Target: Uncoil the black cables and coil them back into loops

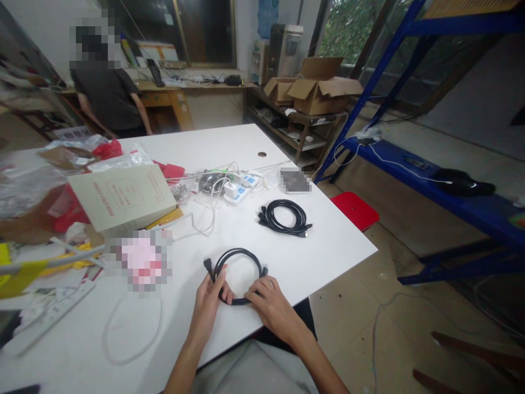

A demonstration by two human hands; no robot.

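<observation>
A black cable (pixel 239 251) is wound into a loop just above the near edge of the white table, with a plug showing at its upper left and another at its right. My left hand (pixel 212 291) grips the loop's left side, fingers curled around it. On the lower right of the same loop, my right hand (pixel 264 295) is closed, its fingertips on the cable. Farther back and to the right, several coiled black cables (pixel 287 216) lie stacked on the table, their plug ends sticking out on both sides.
White table (pixel 328 257) has its right corner beside a red stool (pixel 355 210). Plugged power strips (pixel 235 192) sit behind the coils. Left lie a pale box (pixel 123 194), plastic bags and a white cable loop (pixel 133 331). A person (pixel 107 93) stands at the far left; blue shelving (pixel 394 164) stands right.
</observation>
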